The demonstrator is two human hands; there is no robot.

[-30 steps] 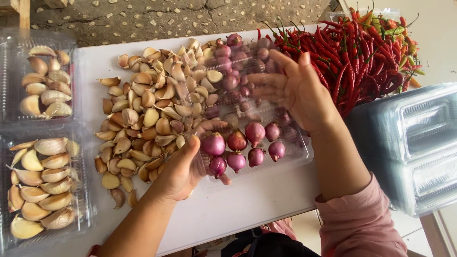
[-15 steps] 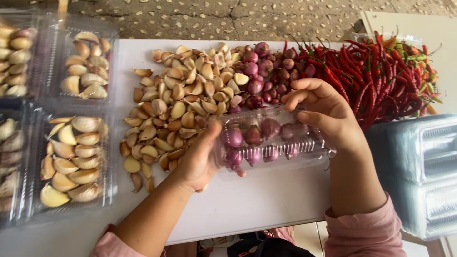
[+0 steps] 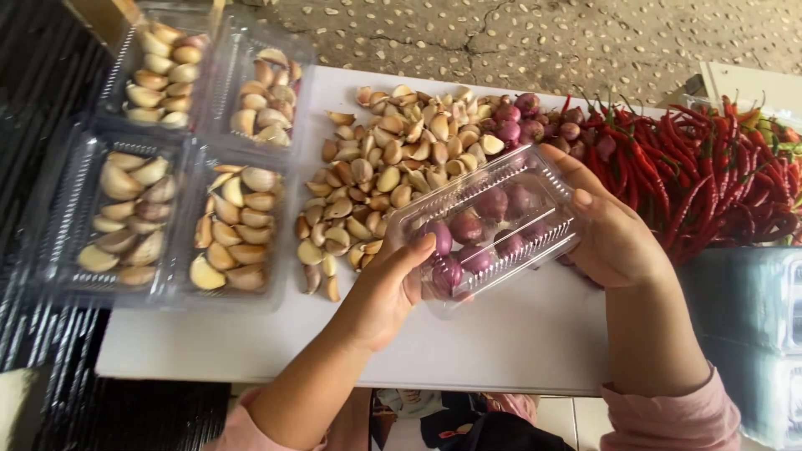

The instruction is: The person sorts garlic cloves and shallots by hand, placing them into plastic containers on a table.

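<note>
Between both hands, clear clamshell box (image 3: 493, 225) now shut.

The left hand (image 3: 386, 292) reaches up from below, palm inward, thumb pressed forward in a grip. The right hand (image 3: 614, 230) curls opposite it, fingers wrapped, forearm in a pink sleeve (image 3: 668, 418).

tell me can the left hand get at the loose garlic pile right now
Probably not freely: the left hand is holding the clear box of shallots. The garlic pile lies just beside it, uncovered.
</note>
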